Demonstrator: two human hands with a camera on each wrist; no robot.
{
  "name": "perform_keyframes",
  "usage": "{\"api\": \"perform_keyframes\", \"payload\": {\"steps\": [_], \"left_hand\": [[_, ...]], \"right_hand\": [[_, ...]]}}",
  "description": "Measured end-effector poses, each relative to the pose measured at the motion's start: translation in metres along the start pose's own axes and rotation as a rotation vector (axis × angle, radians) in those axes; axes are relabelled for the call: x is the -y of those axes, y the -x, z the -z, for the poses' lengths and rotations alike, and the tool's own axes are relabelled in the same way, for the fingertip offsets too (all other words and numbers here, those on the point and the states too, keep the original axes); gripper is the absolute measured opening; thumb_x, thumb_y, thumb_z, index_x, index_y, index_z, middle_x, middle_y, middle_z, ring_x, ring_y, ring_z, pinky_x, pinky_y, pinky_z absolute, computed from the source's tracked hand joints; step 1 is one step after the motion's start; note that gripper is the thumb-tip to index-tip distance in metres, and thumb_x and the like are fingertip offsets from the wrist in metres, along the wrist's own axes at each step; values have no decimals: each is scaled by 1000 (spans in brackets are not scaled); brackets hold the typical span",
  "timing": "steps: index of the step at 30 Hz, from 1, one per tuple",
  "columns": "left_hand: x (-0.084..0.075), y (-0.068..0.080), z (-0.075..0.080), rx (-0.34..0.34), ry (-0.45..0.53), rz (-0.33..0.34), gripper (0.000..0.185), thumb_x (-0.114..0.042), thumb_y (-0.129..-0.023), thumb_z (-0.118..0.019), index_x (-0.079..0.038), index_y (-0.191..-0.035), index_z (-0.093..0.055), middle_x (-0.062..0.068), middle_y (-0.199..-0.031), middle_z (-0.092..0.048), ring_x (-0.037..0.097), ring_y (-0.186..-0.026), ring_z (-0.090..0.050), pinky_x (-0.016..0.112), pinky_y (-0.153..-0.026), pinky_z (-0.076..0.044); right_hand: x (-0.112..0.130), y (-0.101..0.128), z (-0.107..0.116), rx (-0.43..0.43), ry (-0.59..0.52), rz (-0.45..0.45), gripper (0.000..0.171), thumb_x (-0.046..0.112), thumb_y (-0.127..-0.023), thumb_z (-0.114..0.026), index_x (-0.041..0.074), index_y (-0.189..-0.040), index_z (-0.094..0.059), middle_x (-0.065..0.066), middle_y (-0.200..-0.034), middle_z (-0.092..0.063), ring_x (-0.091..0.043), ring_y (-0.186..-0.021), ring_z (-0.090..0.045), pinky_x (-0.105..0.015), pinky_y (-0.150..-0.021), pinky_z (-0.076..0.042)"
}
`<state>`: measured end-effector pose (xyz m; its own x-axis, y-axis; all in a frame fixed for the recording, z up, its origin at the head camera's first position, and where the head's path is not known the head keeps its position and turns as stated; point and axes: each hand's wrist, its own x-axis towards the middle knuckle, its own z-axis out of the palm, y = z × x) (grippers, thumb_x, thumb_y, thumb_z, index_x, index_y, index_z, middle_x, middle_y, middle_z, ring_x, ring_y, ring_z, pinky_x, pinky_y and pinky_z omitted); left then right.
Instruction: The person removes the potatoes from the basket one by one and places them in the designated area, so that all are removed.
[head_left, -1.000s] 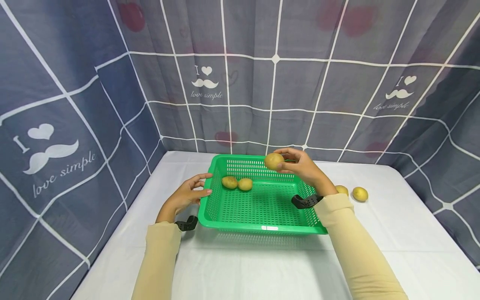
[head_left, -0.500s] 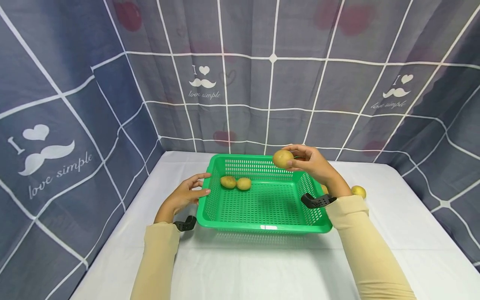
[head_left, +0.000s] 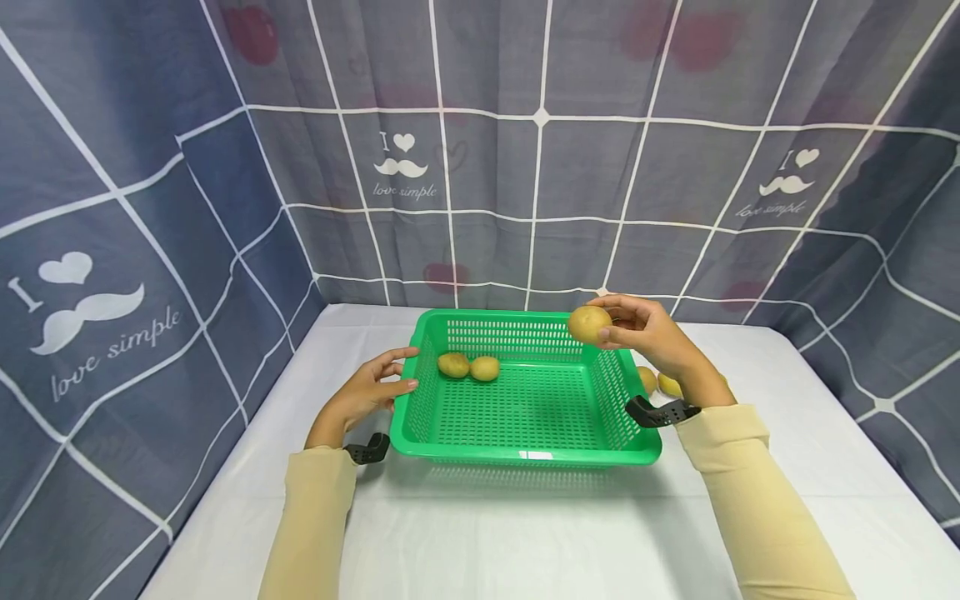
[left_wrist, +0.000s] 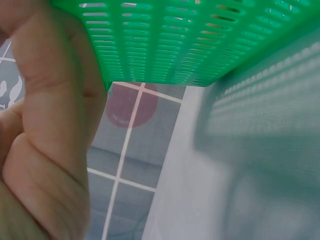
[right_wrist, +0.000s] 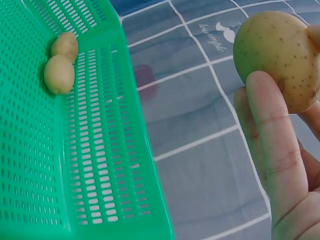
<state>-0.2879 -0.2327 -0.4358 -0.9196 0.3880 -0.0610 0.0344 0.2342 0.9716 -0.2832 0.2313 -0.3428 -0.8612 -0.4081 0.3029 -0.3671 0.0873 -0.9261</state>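
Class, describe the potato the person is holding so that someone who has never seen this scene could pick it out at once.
Start at the green basket on the white table. Above its far right corner, the right hand pinches a potato in its fingertips. It is the only potato in the air: two lie inside the basket by the far left corner, and others lie on the table to the right.

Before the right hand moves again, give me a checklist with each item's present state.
1. Round tan potato held firmly by right hand: ok.
2. Potato over the green perforated plastic basket: ok, above its far right corner.
3. Left hand steadying the basket's left rim: ok, touching.
4. Free floor beside the two small potatoes in the basket: ok.
5. Number of potatoes on the white tablecloth behind the wrist: cannot tell, partly hidden.
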Motion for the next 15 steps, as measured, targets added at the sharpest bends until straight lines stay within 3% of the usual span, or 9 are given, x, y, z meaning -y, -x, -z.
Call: {"api": "perform_keyframes", "payload": {"steps": [6, 9, 11, 15], "left_hand": [[-1, 0, 0, 2, -5, 4, 68, -15, -106, -72, -7, -166, -40, 16, -128, -46, 15, -84, -50, 34, -69, -51], [-1, 0, 0, 1, -10, 10, 69, -16, -106, -72, -7, -166, -40, 20, -135, -46, 16, -87, -51, 35, -71, -51], [-1, 0, 0, 0, -12, 15, 69, -16, -106, -72, -8, -166, -40, 25, -146, -43, 18, -92, -54, 34, -71, -52], [-1, 0, 0, -3, -14, 25, 70, -16, -106, -72, -9, -167, -39, 30, -164, -28, 28, -119, -54, 34, -73, -53]], "right_hand": [[-5, 11, 12, -13, -46, 28, 48, -13, -101, -60, 25, -126, -76, 1, -113, -77, -12, -93, -76, -28, -81, -63], [-8, 16, 16, -20, -54, 39, 48, -14, -101, -59, 22, -126, -76, 0, -112, -77, -12, -93, -76, -28, -81, -63], [-9, 19, 18, -29, -54, 36, 46, -14, -100, -59, 20, -125, -76, 0, -111, -78, -12, -93, -76, -28, -81, -63], [-10, 24, 23, -59, -35, 9, 42, -13, -100, -61, 17, -125, -76, 1, -112, -78, -12, -94, -76, -28, -81, -63]]}}
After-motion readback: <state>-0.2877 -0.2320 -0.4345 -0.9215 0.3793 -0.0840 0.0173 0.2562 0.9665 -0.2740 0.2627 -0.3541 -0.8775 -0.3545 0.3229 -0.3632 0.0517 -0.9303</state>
